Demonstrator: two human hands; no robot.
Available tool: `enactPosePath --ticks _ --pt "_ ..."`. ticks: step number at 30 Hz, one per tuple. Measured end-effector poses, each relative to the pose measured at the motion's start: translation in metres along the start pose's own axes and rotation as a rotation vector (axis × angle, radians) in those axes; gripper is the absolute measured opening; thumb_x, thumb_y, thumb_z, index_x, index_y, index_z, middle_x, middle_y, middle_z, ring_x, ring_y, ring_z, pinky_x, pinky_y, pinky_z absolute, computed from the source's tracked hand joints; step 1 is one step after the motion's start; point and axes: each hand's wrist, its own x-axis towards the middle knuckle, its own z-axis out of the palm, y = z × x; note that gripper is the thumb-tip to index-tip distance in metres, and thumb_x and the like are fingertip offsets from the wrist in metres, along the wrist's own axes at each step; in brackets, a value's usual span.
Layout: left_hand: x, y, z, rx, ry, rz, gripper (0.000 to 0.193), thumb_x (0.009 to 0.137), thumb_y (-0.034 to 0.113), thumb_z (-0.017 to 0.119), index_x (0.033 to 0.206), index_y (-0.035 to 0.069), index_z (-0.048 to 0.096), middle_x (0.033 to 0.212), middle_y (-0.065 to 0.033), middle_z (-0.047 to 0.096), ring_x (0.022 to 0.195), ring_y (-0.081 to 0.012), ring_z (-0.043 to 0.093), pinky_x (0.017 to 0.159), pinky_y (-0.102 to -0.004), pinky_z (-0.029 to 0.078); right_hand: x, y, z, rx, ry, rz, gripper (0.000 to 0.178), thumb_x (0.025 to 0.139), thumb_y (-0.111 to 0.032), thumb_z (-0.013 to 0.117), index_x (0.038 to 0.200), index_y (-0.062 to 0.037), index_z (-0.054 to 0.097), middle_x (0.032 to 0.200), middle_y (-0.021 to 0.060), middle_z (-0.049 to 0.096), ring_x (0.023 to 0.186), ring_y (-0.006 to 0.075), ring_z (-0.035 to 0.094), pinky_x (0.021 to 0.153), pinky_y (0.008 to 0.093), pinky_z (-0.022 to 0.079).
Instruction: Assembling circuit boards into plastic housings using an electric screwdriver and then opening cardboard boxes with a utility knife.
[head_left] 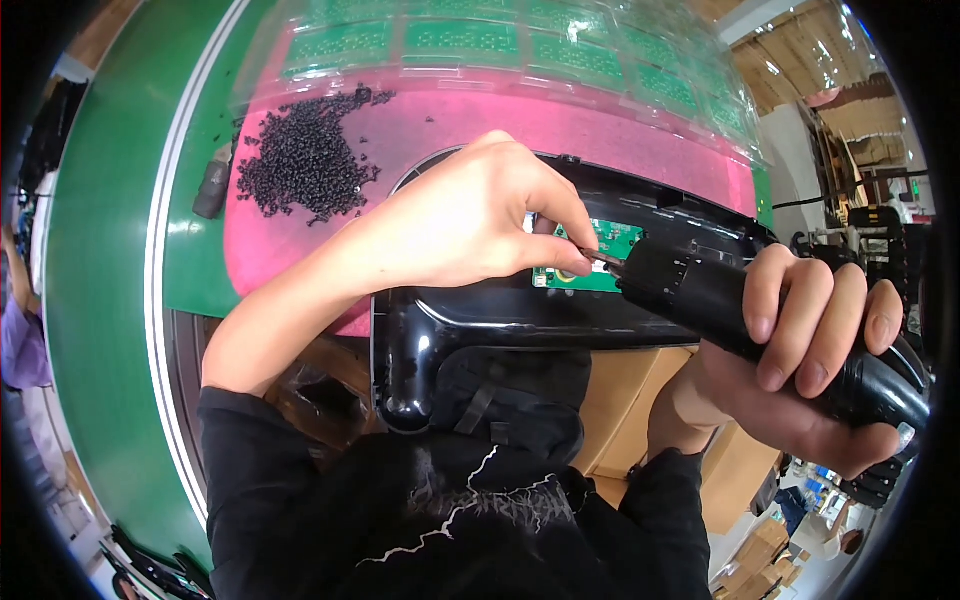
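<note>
My right hand (820, 330) wraps round a black power screwdriver (690, 290), which points left over a green circuit board (615, 240). At the tip of its bit (610, 262), the thumb and forefinger of my left hand (480, 215) are pinched together on a small dark piece that looks like a screw, mostly hidden by the fingertips. The board lies inside a long, glossy black plastic housing (500, 318), partly covered by my left hand. Up and left of that hand, a heap of small black screws (305, 155) is spread on a pink mat (430, 125).
Clear plastic trays (460, 40) with green circuit boards stand along the far side of the mat. A small dark object (212, 188) lies left of the screws on the green tabletop (110, 250). Cardboard boxes (630, 400) and a black bag (520, 400) are below the near edge.
</note>
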Motion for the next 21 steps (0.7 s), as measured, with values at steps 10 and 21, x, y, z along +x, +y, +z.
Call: enactPosePath --ticks 10,21 --pt "0.002 0.0 0.004 -0.06 0.008 0.007 0.009 0.072 0.002 0.071 0.08 -0.002 0.068 0.077 -0.011 0.068 0.071 -0.0204 0.066 0.065 -0.0286 0.052 0.001 -0.001 -0.006 0.015 -0.032 -0.045 0.049 0.07 -0.046 0.072 0.093 -0.0105 0.046 0.06 -0.0058 0.05 0.045 0.0051 0.047 0.051 0.0207 0.039" --pt "0.007 0.005 0.004 0.109 0.056 0.086 0.101 0.03 0.025 0.08 0.124 0.005 0.051 0.12 -0.0072 0.054 0.114 -0.0241 0.046 0.097 -0.0366 0.037 -0.002 -0.013 -0.027 -0.091 -0.026 0.109 0.058 0.071 -0.053 0.07 0.098 -0.0092 0.044 0.062 -0.0029 0.048 0.045 0.0082 0.046 0.051 0.0249 0.039"
